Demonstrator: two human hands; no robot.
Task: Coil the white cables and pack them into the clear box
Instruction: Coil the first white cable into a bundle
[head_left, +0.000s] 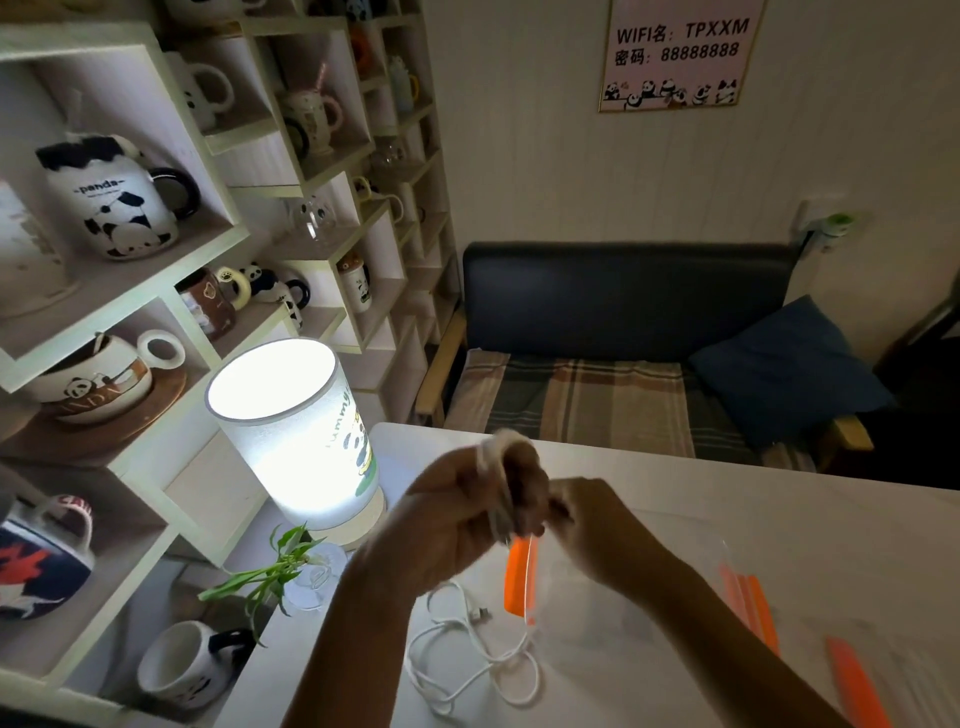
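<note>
White cable (501, 470), bunched, sits clenched in the left hand (467, 519) above the worktop (779, 509); the right hand (592, 525) pinches it from beside. Another loose cable (467, 654) lies below, touching the clear box (623, 597) with orange clips. A lit lamp (301, 431) stands left. Motion blur hides the fingers' detail.

2 hands: left hand (467, 519), right hand (592, 525). 2 white cables: wound cable (501, 467) on the left fingers, loose cable (467, 660) on the table (779, 519). 1 clear box (623, 587); 4 orange latches visible, e.g. latch (519, 577). 1 lit lamp (301, 436). 1 plant sprig (275, 566). 1 wall sign (680, 52). Mugs blurred, uncounted.
</note>
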